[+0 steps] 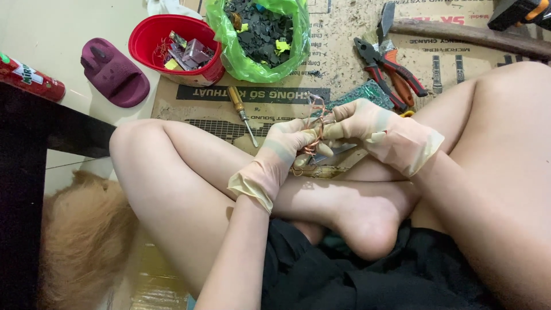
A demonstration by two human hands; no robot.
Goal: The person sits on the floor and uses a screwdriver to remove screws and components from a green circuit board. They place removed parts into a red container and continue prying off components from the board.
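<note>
Both gloved hands, left hand (281,152) and right hand (373,129), pinch a copper wire tangle (314,123), apparently upright; screwdriver (243,115) and pliers (390,63) lie near on cardboard (183,106).

Bright, even light; soft shadows

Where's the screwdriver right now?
In the head view, the screwdriver lies on the cardboard sheet, just left of the gloved left hand, below the red bowl and green bag.
</note>
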